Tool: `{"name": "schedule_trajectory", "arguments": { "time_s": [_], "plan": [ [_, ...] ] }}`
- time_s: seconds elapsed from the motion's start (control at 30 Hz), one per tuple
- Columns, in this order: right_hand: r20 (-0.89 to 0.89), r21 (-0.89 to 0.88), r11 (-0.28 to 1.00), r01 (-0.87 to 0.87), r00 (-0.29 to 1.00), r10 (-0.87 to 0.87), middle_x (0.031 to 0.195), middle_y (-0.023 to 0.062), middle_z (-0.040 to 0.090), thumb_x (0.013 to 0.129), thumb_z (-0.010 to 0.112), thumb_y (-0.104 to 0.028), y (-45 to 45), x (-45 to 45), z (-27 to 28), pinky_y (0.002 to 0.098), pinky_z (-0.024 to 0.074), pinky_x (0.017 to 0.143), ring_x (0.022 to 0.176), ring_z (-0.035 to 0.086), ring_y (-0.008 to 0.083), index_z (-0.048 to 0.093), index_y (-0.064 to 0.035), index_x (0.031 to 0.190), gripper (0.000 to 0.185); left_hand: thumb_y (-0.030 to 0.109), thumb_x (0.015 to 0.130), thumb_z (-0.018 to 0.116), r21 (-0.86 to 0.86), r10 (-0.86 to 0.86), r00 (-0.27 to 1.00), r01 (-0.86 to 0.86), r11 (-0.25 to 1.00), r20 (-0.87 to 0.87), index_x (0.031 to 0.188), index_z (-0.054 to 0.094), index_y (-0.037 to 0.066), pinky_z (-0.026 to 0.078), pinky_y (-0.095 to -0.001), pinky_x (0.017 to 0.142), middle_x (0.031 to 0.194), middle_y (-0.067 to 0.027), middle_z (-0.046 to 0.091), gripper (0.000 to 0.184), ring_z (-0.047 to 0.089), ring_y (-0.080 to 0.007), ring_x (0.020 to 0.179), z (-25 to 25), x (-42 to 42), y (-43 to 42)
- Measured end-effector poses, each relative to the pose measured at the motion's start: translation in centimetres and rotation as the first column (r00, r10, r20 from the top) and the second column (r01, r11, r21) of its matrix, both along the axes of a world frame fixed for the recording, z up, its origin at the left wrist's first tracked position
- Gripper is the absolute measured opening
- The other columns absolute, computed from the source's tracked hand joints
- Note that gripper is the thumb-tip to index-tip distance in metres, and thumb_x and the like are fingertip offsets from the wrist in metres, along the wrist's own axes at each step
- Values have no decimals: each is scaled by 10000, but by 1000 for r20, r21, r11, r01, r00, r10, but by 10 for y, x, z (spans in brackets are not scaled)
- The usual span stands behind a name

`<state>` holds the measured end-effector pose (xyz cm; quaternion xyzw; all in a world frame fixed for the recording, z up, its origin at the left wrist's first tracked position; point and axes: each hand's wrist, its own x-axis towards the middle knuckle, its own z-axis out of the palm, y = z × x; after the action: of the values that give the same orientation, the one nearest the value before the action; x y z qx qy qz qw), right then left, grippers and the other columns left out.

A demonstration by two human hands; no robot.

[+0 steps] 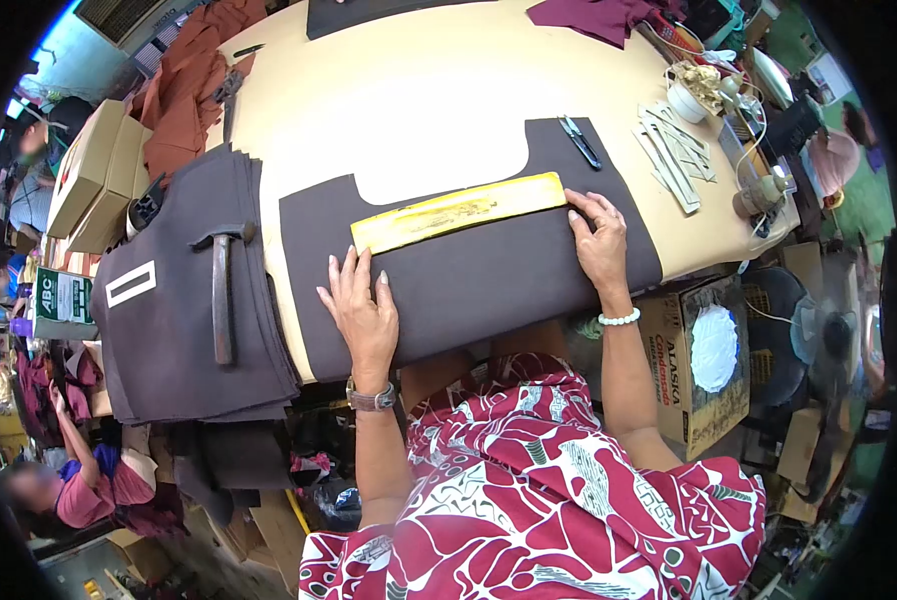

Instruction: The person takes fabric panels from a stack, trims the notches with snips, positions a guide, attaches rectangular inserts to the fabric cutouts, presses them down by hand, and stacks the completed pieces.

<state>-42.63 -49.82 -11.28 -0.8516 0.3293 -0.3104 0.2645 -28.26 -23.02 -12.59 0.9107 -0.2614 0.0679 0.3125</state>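
A dark brown cut piece point(449, 280) with a wide notch in its far edge lies flat on the cream table point(299, 80). Across it rests a long yellow strip point(459, 212) with worn dark marks. My left hand point(362, 305) lies on the dark piece with fingers spread, its fingertips at the strip's left end. At the strip's right end is my right hand point(599, 240), fingers bent and apart, thumb on the dark piece. Small blue-handled snips point(581, 143) lie on the piece's upper right part.
Left stands a stack of dark pieces point(189, 330) with a hammer point(223, 300) and a white rectangular frame point(132, 284) on it. Pale strips point(674, 155) lie at the right, near a white cup point(687, 100). A person point(99, 480) is at lower left.
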Motion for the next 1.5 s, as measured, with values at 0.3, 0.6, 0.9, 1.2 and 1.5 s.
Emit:
{"name": "schedule_trajectory", "arguments": {
  "time_s": [0.3,0.6,0.9,1.2,1.5],
  "plan": [
    [-29,9,1000,-15,999,16,1072,29,660,813,611,-118,0,-1,1,404,285,1037,1116,512,240,686,-126,1050,248,153,890,535,14,14,999,-14,1000,-29,1299,494,93,118,-555,1090,1365,-119,447,415,294,-325,1337,1,-1,-1],
    [-69,-60,997,-55,996,51,1103,5,657,817,599,-110,-2,0,0,403,276,1042,1134,502,233,694,-110,1024,227,146,897,518,14,22,999,-22,1000,-23,1286,501,89,123,-549,1091,1361,-121,443,394,299,-328,1331,1,-2,-2],
    [-80,-67,996,-56,995,51,1112,2,654,813,600,-90,-1,0,1,405,272,1045,1132,498,238,691,-103,1029,235,133,885,525,17,14,1000,-14,1000,3,1287,503,96,131,-561,1084,1361,-115,442,404,301,-334,1325,0,-2,-2],
    [-82,-63,997,-49,996,44,1114,1,653,808,604,-89,0,-1,3,403,269,1047,1133,497,240,691,-98,1025,234,133,883,515,27,11,1000,-11,1000,3,1284,505,88,135,-577,1077,1364,-115,436,403,297,-343,1323,0,-3,-3],
    [-62,-42,998,-51,997,48,1099,3,656,813,601,-105,-1,-1,2,416,263,1050,1133,499,237,697,-90,1006,216,133,892,514,48,24,1000,-23,999,-13,1292,500,94,129,-557,1088,1376,-108,426,403,293,-328,1331,2,-4,-4]
  ]
}}
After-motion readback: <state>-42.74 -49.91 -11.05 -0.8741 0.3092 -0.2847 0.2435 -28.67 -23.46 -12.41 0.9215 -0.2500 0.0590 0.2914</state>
